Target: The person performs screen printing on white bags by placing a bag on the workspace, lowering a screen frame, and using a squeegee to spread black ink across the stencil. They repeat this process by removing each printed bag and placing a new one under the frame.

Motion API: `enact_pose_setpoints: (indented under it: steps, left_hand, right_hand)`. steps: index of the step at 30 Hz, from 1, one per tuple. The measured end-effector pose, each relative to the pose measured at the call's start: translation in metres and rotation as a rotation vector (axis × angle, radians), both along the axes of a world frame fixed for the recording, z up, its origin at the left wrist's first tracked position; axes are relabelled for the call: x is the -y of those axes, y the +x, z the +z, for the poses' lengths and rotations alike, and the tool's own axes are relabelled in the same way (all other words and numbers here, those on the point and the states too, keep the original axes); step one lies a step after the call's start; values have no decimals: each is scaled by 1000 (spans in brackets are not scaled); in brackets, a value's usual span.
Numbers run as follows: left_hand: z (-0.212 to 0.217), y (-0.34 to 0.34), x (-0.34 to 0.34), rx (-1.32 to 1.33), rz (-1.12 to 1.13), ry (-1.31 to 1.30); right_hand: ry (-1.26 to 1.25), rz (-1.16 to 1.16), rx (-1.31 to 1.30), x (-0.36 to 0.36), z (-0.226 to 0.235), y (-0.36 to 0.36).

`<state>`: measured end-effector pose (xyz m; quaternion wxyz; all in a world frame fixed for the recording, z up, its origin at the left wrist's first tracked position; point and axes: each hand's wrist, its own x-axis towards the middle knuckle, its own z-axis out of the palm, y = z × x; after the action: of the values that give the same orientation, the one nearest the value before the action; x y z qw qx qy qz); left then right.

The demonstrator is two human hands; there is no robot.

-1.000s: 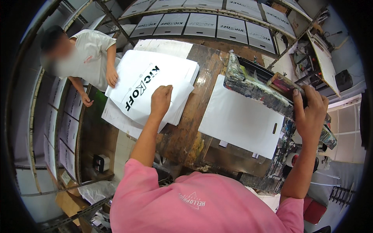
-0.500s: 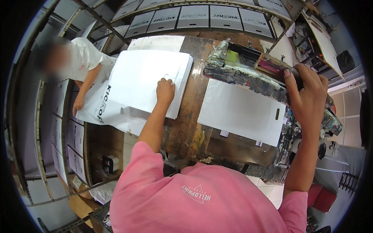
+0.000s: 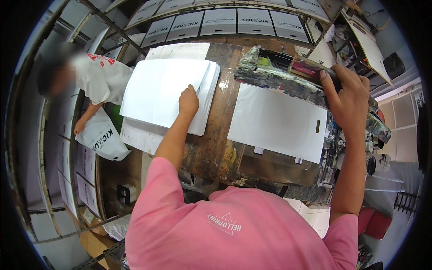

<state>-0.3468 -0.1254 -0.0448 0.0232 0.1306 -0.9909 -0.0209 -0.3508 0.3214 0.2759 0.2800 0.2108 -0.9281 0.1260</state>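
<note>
A stack of white die-cut-handle plastic bags (image 3: 157, 92) lies on the table left of centre. My left hand (image 3: 188, 101) is at the stack's right side, fingers closed on the edge of a top bag, index finger stretched along it. To the right, my right hand (image 3: 351, 96) grips the end of a squeegee (image 3: 309, 71) with a wooden handle and magenta ink, over the ink-crusted screen frame (image 3: 283, 85), which is tilted up. Below the frame a blank white bag (image 3: 276, 121) lies flat, its handle slot to the right. The right fingertips are partly hidden.
At the left a co-worker (image 3: 101, 78) holds a printed white bag (image 3: 103, 137). Racks with printed bags (image 3: 218, 21) stand behind the table and at the left. The worn wooden table (image 3: 216, 148) has small white tabs (image 3: 258, 150) by the blank bag.
The co-worker has drawn the printed bag off the stack to the left. My left index finger has straightened at the stack's edge. My right hand keeps its grip.
</note>
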Motion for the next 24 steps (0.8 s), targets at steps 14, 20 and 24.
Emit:
enact_pose_setpoints:
  steps: [14, 20, 24]
  left_hand:
    - [24, -16, 83, -108, 43, 738]
    - [32, -12, 86, -48, 112, 917]
    - [34, -26, 110, -176, -163, 381]
  right_hand:
    - [-37, 38, -69, -3, -6, -1]
    - [-9, 36, -133, -11, -15, -9]
    - [33, 35, 15, -14, 0, -13]
